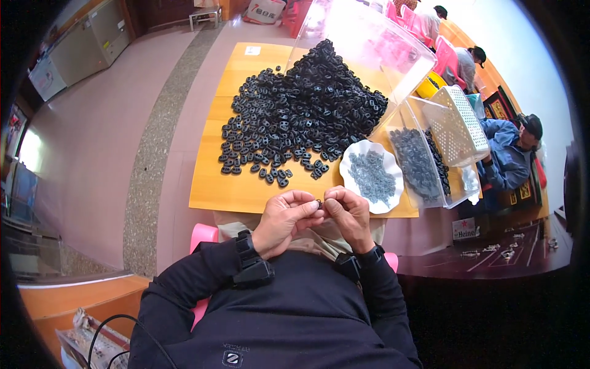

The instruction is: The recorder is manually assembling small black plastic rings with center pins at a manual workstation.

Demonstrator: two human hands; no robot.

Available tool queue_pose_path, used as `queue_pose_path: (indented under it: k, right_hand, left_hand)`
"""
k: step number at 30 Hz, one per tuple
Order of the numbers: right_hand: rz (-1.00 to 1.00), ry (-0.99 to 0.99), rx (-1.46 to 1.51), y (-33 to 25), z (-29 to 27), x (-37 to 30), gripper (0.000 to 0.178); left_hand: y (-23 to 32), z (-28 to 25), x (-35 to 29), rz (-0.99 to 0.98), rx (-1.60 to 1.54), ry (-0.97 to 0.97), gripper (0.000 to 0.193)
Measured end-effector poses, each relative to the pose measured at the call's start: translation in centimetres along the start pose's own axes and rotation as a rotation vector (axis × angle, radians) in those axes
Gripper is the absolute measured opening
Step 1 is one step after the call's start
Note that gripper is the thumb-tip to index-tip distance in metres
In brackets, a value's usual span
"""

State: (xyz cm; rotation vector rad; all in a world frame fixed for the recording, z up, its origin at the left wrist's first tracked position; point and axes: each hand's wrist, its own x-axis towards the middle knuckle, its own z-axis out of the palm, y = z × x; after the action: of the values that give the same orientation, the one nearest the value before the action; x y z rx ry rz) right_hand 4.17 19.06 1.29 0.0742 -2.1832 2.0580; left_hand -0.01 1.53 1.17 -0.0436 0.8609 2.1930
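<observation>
My left hand (284,221) pinches a small black plastic piece (319,204) between thumb and fingertips, just off the near edge of the table. From the other side, the fingertips of my right hand (350,218) close in at the same piece; whether a second tiny part sits between them is hidden. Beyond my hands spreads a big heap of black two-holed oval plastic pieces (307,101), with several loose ones near the front. To the right of the heap, a white scalloped dish (396,165) holds many small grey translucent parts (372,176).
A large clear bin (359,34) lies tipped behind the heap on the wooden table (215,187). At right, a clear divided box (452,200) holds grey and black parts, with a white perforated basket (461,117) above it. A person in blue (504,154) sits further right.
</observation>
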Motion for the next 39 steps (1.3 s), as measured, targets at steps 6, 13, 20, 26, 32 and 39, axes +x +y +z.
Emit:
queue_pose_path:
  k: [6,13,20,26,32,39]
  right_hand:
    - [0.002,0.008,0.002,0.21,0.18,-0.07,0.005]
    - [-0.037,0.002,-0.016,0.66,0.12,-0.02,0.005]
    - [-0.055,-0.007,-0.029,0.70,0.28,0.03,0.004]
    - [-0.011,0.004,-0.046,0.41,0.68,-0.07,0.004]
    - [-0.010,-0.010,-0.126,0.80,0.42,-0.36,0.005]
    - [0.090,-0.048,-0.008,0.48,0.48,-0.26,0.006]
  left_hand:
    - [-0.16,-0.18,0.01,-0.006,-0.009,0.013,0.013]
    - [-0.41,-0.35,0.10,-0.001,-0.015,0.018,0.012]
    - [-0.59,-0.56,0.21,0.002,-0.014,0.030,0.012]
    - [-0.59,-0.53,0.06,0.029,0.013,0.064,0.014]
    - [-0.58,-0.16,-0.20,0.045,0.059,0.077,0.014]
    - [-0.79,-0.66,-0.37,0.049,0.109,0.096,0.014]
